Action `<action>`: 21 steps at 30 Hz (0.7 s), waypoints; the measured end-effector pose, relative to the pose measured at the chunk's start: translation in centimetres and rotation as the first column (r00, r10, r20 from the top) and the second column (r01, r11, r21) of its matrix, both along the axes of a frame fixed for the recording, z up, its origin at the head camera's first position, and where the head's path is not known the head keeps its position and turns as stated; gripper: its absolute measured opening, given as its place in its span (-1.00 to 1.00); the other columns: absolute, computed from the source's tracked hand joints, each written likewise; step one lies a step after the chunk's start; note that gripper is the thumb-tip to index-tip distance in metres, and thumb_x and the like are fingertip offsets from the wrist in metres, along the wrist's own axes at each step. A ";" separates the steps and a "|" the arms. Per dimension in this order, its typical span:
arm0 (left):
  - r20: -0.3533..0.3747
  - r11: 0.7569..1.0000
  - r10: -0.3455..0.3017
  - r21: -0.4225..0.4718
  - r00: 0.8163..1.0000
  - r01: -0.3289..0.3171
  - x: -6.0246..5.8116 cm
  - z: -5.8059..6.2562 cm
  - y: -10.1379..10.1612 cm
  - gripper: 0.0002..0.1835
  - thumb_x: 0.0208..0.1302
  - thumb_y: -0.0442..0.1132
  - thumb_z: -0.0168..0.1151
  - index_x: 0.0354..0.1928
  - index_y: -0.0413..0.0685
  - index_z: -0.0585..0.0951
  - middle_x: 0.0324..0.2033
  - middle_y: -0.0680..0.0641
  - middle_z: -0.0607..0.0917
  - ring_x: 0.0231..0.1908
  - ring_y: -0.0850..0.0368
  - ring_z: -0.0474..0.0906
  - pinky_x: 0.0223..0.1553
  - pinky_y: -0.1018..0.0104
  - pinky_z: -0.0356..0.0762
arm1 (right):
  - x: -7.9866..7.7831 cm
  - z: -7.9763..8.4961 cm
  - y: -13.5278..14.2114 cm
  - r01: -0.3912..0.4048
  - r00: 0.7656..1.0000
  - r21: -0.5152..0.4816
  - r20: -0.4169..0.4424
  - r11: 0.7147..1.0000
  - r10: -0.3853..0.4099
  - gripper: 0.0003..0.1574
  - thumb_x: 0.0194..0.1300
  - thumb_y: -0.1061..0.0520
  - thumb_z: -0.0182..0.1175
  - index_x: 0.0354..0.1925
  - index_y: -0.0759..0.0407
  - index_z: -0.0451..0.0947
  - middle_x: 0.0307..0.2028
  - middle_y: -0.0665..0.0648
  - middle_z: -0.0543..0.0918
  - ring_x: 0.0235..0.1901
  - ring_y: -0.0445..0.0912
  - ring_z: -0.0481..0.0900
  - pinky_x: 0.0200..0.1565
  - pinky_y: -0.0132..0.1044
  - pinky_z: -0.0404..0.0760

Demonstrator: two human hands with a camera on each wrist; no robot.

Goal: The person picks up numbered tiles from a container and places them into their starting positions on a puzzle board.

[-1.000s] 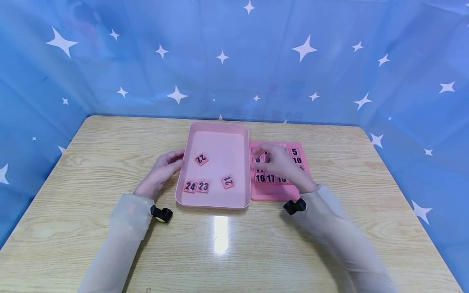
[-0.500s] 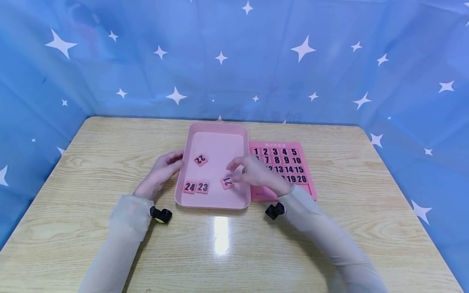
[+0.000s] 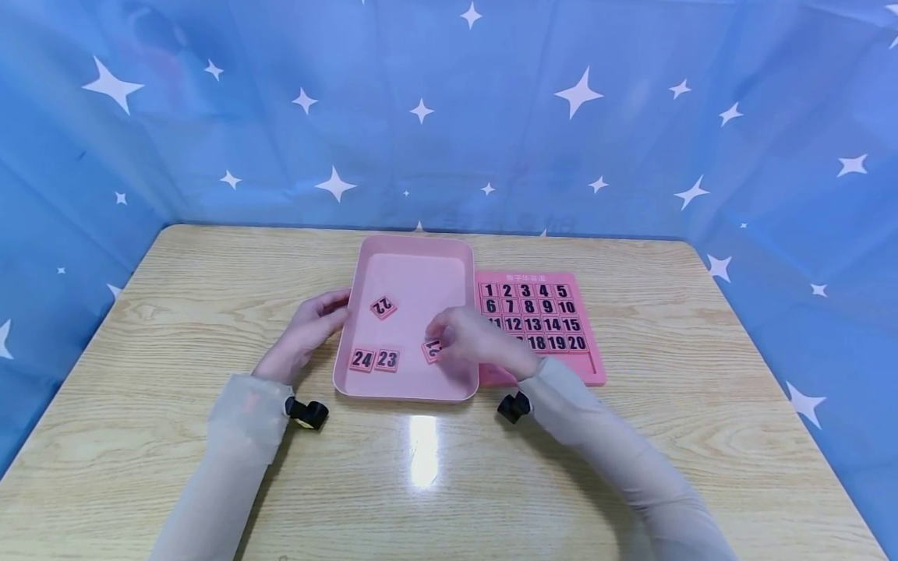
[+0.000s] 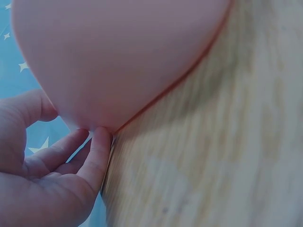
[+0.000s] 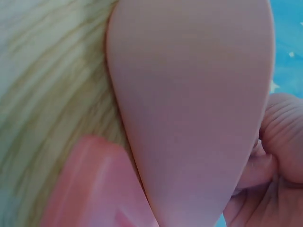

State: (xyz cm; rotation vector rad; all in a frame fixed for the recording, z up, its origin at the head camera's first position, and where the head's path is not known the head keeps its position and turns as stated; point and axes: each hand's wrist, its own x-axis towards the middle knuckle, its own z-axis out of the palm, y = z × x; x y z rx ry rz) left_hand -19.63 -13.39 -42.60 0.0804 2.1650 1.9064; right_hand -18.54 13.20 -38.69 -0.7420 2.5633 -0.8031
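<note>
A shallow pink tray point(image 3: 414, 382) lies on the table. At its left side rests my left hand point(image 3: 309, 331); in the left wrist view the thumb touches the rim and the fingertips press the outer wall. Inside the tray, my right hand point(image 3: 466, 339) pinches the pink number tile 21 point(image 3: 430, 351) with thumb and index finger, covering its right part. Tiles 24 point(image 3: 362, 359) and 23 point(image 3: 387, 359) lie side by side near the front, and tile 22 point(image 3: 383, 307) is turned askew farther back. In the right wrist view, the tray wall hides my right fingertips.
Right against the tray sits a pink number board point(image 3: 589, 366) with rows of tiles up to 20, partly behind my right hand. The wooden table point(image 3: 210, 273) ends at a blue star-patterned cloth point(image 3: 449, 117).
My right hand has moved left from over the number board into the tray, and its fingers have come together at tile 21. My left hand has stayed at the tray's left side.
</note>
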 end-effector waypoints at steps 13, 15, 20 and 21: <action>0.008 1.000 0.002 0.013 1.000 -0.002 -0.3 -0.3 0.0 -0.51 0.36 -0.40 -0.06 0.30 -0.46 0.22 0.22 -0.39 0.34 0.13 -0.04 0.34 -0.07 0.60 0.45 | 0.6 0.0 -0.5 0.021 0.999 0.098 -0.052 0.995 -0.016 -0.63 -0.12 0.35 0.37 -0.23 0.24 0.61 -0.34 0.04 0.55 -0.35 -0.12 0.47 -0.24 -0.35 0.52; 0.008 1.000 0.000 0.016 1.000 0.000 -0.2 -0.3 0.0 -0.51 0.36 -0.41 -0.06 0.30 -0.46 0.22 0.23 -0.40 0.33 0.14 -0.06 0.34 -0.06 0.59 0.45 | 0.7 0.0 -0.4 0.020 0.998 0.088 -0.067 0.996 -0.014 -0.62 -0.13 0.33 0.38 -0.22 0.25 0.61 -0.34 0.04 0.55 -0.33 -0.11 0.47 -0.22 -0.34 0.53; 0.012 1.000 -0.007 0.002 1.000 0.007 -0.1 -0.1 -0.1 -0.49 0.36 -0.39 -0.06 0.31 -0.43 0.21 0.24 -0.39 0.32 0.19 -0.14 0.29 -0.02 0.58 0.43 | 1.1 0.4 0.0 0.042 0.995 0.032 -0.090 0.999 -0.039 -0.56 -0.15 0.28 0.40 -0.18 0.24 0.59 -0.24 0.07 0.58 -0.23 -0.07 0.51 -0.10 -0.28 0.55; 0.012 1.000 -0.009 -0.002 1.000 0.009 -0.1 -0.1 -0.1 -0.49 0.36 -0.39 -0.06 0.31 -0.43 0.21 0.24 -0.39 0.32 0.19 -0.15 0.29 -0.01 0.57 0.43 | 1.2 0.6 0.1 0.046 0.995 0.010 -0.093 0.999 -0.045 -0.55 -0.15 0.28 0.40 -0.17 0.24 0.59 -0.23 0.08 0.58 -0.22 -0.06 0.51 -0.10 -0.28 0.55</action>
